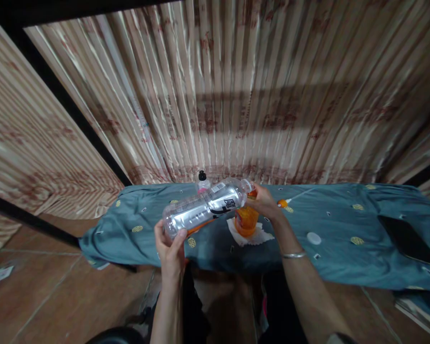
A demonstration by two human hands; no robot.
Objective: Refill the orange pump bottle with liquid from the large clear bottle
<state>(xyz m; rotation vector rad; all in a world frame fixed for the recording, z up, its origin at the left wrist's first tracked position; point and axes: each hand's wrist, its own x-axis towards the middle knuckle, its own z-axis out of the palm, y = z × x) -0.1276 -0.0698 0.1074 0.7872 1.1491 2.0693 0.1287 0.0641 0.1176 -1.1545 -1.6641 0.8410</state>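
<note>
Clear bottle [200, 210] tilts, its base gripped by the left fingers [179, 240], while the right fingers [261, 197] clasp an orange bottle [246, 221].

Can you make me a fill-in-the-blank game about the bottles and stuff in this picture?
1. The left hand holds the clear plastic bottle, which is ____ (upright/tilted).
2. The right hand is on the second bottle, which is coloured ____.
3. The tissue under the second bottle is coloured ____.
4. The bracelet is on the ____ (left/right) arm.

Missing words: tilted, orange, white, right.
</note>
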